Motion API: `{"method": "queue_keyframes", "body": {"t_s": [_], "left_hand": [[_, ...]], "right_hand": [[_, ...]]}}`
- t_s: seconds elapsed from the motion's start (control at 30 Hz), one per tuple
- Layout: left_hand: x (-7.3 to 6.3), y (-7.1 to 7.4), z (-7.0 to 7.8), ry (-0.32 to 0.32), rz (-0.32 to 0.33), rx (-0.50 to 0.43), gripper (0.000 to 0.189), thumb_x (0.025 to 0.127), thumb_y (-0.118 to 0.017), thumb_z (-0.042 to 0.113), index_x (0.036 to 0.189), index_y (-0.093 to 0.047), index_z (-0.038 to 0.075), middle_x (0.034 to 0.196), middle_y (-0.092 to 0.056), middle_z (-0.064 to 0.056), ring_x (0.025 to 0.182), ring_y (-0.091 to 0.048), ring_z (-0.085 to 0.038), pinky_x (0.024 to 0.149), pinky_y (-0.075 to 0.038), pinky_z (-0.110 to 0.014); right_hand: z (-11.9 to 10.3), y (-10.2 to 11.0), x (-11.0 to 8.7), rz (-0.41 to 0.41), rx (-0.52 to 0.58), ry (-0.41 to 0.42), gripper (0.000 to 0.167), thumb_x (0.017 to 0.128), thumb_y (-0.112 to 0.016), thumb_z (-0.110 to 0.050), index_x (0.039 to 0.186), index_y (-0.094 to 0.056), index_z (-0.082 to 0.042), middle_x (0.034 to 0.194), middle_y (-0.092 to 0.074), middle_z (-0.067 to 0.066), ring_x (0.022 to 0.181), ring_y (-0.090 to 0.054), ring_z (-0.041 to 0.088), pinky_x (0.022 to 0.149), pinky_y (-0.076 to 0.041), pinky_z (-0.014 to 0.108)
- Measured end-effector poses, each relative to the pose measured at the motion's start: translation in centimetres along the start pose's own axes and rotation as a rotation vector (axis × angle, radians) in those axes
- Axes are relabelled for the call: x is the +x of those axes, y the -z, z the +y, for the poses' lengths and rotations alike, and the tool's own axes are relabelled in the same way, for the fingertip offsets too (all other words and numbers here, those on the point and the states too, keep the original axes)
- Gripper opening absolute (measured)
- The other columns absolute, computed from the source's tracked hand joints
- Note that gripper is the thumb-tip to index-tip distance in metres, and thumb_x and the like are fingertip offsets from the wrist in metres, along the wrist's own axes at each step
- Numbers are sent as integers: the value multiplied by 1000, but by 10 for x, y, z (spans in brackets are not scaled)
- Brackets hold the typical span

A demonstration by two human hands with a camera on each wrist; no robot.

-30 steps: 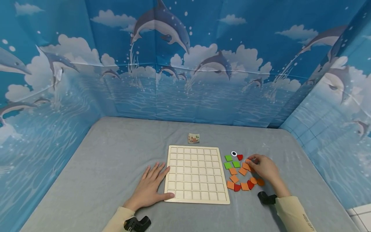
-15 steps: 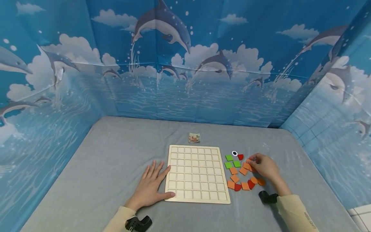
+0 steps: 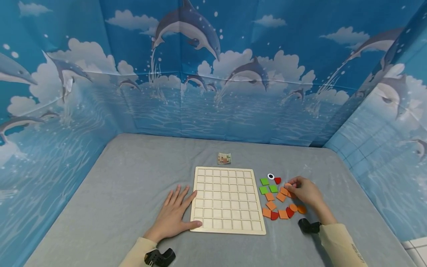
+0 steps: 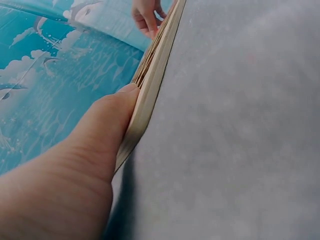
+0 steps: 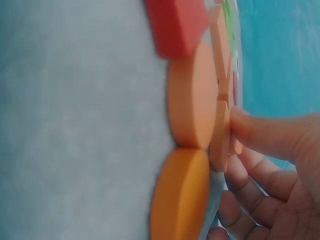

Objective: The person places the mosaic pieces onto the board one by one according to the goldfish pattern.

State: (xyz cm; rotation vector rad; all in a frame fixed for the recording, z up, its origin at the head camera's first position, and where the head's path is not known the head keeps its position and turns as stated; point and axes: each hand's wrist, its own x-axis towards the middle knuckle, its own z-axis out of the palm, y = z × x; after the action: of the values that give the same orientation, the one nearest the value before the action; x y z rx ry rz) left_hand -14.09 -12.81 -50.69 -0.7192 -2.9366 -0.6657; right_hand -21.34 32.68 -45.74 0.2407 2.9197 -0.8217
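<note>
Orange at the fingertips now: the right hand (image 3: pixel 305 191) pinches an orange piece (image 3: pixel 288 186), thumb and fingers close together, towards the right edge of the grey surface (image 3: pixel 133 167). Orange tiles (image 3: pixel 282 214), green tiles (image 3: pixel 264 181), red pieces (image 3: pixel 274 216) and a black-and-white disc (image 3: pixel 271 176) lie scattered off the right edge of the wooden grid board (image 3: pixel 226 204). Across on its left edge, the left hand (image 3: pixel 171 215) spreads wide, thumb on the near-left corner; beyond the board's far edge, a small printed card (image 3: pixel 224 158)!
</note>
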Motion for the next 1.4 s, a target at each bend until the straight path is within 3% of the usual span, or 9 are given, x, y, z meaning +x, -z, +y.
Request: {"method": "queue_keyframes", "body": {"t_s": [0.37,0.53,0.83,1.03,1.4], "left_hand": [[-1,2,2,-16,19,-1,93,79,-51,74,152,-28,20,156,-17,-11,142,-4,-34,112,-3,-52],[-1,1,1,-13,13,3,93,80,-50,75,152,-27,20,156,-16,-11,142,-4,-33,112,-2,-52],[-1,0,0,-16,14,-4,93,79,-50,75,152,-26,22,157,-15,-10,143,-2,-32,112,-1,-50],[-1,-1,-1,-23,25,14,93,79,-50,75,152,-27,21,156,-16,-10,142,-4,-32,112,-2,-51],[-1,0,-1,-28,36,7,93,80,-50,74,152,-28,20,156,-17,-10,142,-5,-32,112,-4,-51]], "right_hand": [[-2,-2,-2,10,15,14,35,88,-70,-29,100,-54,0,82,-52,9,71,-49,24,56,-40,28],[3,-1,-3,10,93,42,35,89,-69,-28,101,-54,1,81,-52,9,71,-49,24,55,-40,27],[-4,-3,-9,25,203,3,46,91,-63,-39,113,-59,1,88,-54,10,76,-49,25,54,-43,27],[-23,-6,-18,-12,269,90,47,91,-62,-44,111,-57,-1,87,-59,10,75,-54,25,60,-47,31],[-64,-28,-31,-127,401,292,31,90,-66,-34,103,-62,-6,79,-61,15,66,-55,31,50,-46,32]]}}
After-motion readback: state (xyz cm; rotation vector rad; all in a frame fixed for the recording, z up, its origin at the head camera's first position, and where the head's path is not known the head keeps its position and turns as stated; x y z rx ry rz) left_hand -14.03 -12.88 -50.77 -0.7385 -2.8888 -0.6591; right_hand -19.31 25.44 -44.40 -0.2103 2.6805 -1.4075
